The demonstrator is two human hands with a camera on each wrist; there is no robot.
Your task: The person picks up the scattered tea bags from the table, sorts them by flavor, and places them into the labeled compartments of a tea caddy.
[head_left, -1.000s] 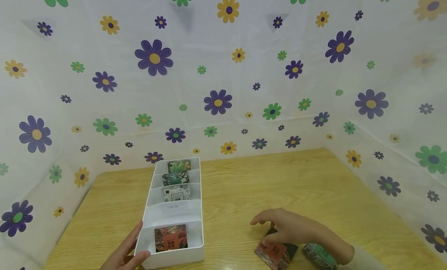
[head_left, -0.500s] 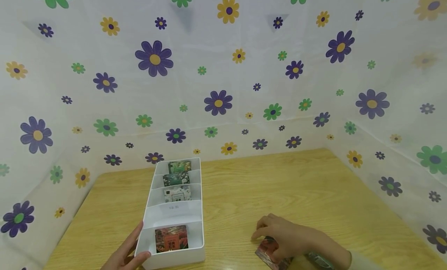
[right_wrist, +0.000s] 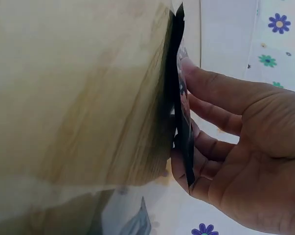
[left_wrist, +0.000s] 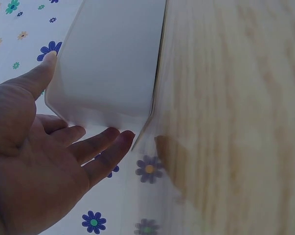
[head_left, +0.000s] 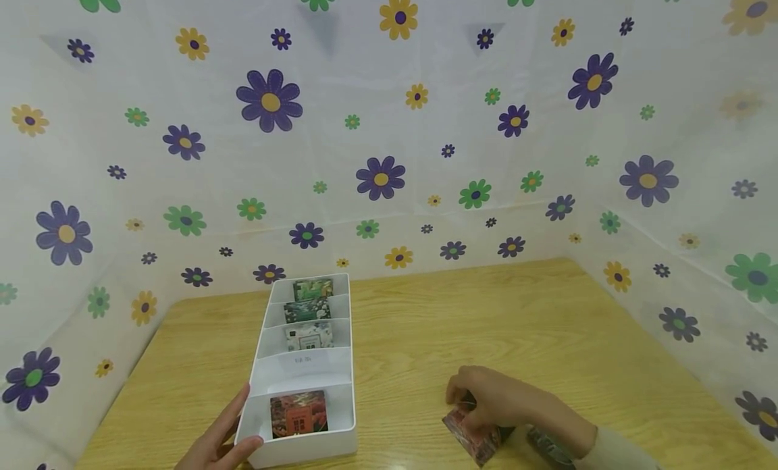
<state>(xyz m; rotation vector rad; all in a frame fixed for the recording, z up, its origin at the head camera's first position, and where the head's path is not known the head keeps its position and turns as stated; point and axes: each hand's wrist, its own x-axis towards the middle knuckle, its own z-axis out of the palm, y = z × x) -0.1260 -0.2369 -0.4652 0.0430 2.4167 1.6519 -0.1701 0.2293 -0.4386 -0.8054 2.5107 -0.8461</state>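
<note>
A white divided box (head_left: 304,451) stands on the left of the table, a red printed sachet (head_left: 298,416) in its nearest compartment. My left hand (head_left: 214,446) holds the box's near left corner, thumb at the front and fingers along the side. To the right of the box, my right hand (head_left: 495,397) pinches another red sachet (head_left: 475,444) low over the table. Seen in the right wrist view, this dark-edged sachet (right_wrist: 184,105) stands edge-on between thumb and fingers. Beneath the right forearm lies a green sachet (head_left: 548,448), partly covered.
Farther back in the box are a white floral sachet (head_left: 310,335), a dark green one (head_left: 306,311) and a light green one (head_left: 313,289). The second-nearest compartment, with faint writing, shows no sachet. A flower-print cloth (head_left: 425,146) surrounds the wooden table (head_left: 456,321).
My right hand has come down from above the red sachet and closed its thumb and fingers on it. The left hand and the box have stayed in place.
</note>
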